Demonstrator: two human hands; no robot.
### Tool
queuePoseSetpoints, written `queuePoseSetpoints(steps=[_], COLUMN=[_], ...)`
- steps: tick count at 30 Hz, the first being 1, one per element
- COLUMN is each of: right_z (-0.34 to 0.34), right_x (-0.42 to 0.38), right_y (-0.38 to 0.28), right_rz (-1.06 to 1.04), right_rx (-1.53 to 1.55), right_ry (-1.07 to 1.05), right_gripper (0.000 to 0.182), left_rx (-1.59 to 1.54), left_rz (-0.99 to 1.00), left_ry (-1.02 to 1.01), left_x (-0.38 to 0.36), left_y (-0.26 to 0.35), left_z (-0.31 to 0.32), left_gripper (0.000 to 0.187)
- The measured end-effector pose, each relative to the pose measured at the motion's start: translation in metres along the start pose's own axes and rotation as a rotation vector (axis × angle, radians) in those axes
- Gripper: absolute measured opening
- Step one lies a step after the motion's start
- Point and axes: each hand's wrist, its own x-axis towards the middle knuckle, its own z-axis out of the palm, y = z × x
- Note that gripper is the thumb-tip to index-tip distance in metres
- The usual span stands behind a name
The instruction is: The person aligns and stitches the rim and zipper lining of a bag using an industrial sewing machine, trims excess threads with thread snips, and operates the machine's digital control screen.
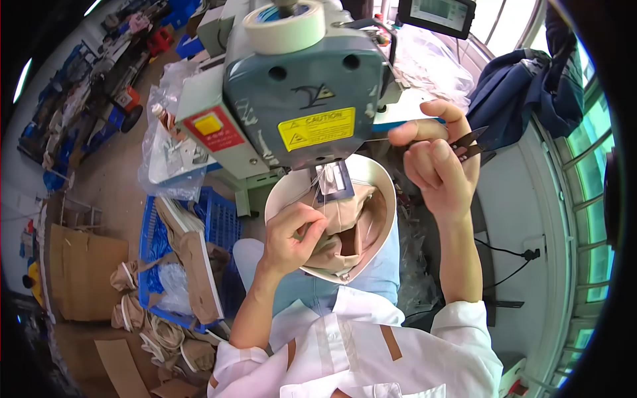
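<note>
A beige fabric piece with a wide white band (391, 205) hangs in a loop below the sewing machine head (305, 93), its opening facing up. My left hand (292, 235) is closed in a pinch at the loop's left side, where thin white threads (316, 192) run down from the needle area to the fingertips. Beside the machine's right side, my right hand (438, 159) holds dark thread snips (470, 143), the blades pointing outward. Its thumb and index finger are bent near the machine head. The snips' handles are partly hidden by the hand.
To the left stands a blue plastic basket (147, 265) with beige pieces and plastic bags. Cardboard boxes (86, 272) and more beige pieces (169, 338) lie beyond it. A tape roll (284, 28) sits on the machine. A dark blue jacket (507, 93) hangs at the right.
</note>
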Motion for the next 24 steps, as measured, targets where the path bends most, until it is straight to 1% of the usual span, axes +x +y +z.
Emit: queuePoseSetpoints(steps=[1,2,3,4,5,6,7,8,9,10,13,14,16,17,19,20,21,22,23,24], right_z=[-0.002,-0.006,-0.017,-0.022,-0.027,-0.027,-0.026,-0.023,-0.015,-0.006,0.014,0.017,0.013,0.008,0.007,0.007,0.006,0.006,0.005,0.004], right_x=[-0.002,-0.002,-0.003,-0.007,-0.011,-0.013,-0.015,-0.015,-0.015,-0.016,-0.008,-0.003,0.005,0.010,0.010,0.010,0.009,0.007,0.004,0.002], right_y=[-0.001,0.002,0.008,0.003,-0.002,-0.009,-0.011,-0.002,-0.001,0.000,0.015,0.022,0.039,0.047,0.047,0.047,0.045,0.043,0.041,0.042], right_rz=[0.040,0.014,-0.043,-0.025,-0.013,-0.016,-0.014,-0.099,-0.030,0.039,-0.017,-0.045,-0.093,-0.195,-0.212,-0.230,-0.227,-0.148,-0.070,-0.068], right_rx=[-0.077,-0.379,-0.596,-0.789,-0.981,-1.030,-1.071,-1.039,-1.088,-1.134,-1.273,-1.245,-1.277,-1.268,-1.309,-1.353,-1.351,-1.347,-1.342,-1.341], right_ry=[0.044,0.100,0.096,0.067,0.036,-0.120,-0.279,-0.376,-0.481,-0.585,-0.814,-0.802,-0.757,-0.735,-0.733,-0.731,-0.739,-0.711,-0.680,-0.683], right_gripper=[0.034,0.033,0.032,0.035,0.038,0.043,0.049,0.057,0.055,0.054,0.042,0.038,0.036,0.032,0.030,0.029,0.029,0.029,0.028,0.028], left_rx=[-0.004,-0.046,-0.090,-0.096,-0.087,-0.075,-0.006,-0.024,-0.043,-0.135,-0.165,-0.165,-0.149,-0.147,-0.100,-0.102,-0.064,-0.026,-0.029,-0.035], left_rz=[-0.016,-0.013,-0.007,-0.017,-0.093,-0.170,-0.166,-0.224,-0.277,-0.331,-0.323,-0.322,-0.324,-0.324,-0.354,-0.357,-0.429,-0.500,-0.505,-0.353], left_ry=[0.016,-0.003,-0.026,-0.021,0.006,0.035,0.043,0.033,0.025,0.054,0.123,0.123,0.134,0.136,0.060,0.065,0.029,-0.009,-0.006,0.070], left_x=[-0.006,-0.011,-0.016,-0.021,-0.027,-0.032,-0.034,-0.034,-0.031,-0.029,-0.020,-0.019,-0.018,-0.017,-0.016,-0.014,-0.012,-0.011,-0.009,-0.008], left_y=[0.001,0.005,0.010,0.017,0.026,0.029,0.025,0.023,0.021,0.020,0.021,0.020,0.017,0.017,0.018,0.021,0.026,0.028,0.025,0.018], left_z=[-0.001,-0.001,-0.002,-0.004,-0.007,-0.010,-0.015,-0.018,-0.020,-0.015,-0.009,-0.009,-0.012,-0.015,-0.020,-0.020,-0.019,-0.016,-0.009,0.000], left_gripper=[0.006,0.007,0.009,0.009,0.013,0.017,0.025,0.025,0.024,0.022,0.019,0.019,0.016,0.016,0.015,0.015,0.016,0.017,0.017,0.018])
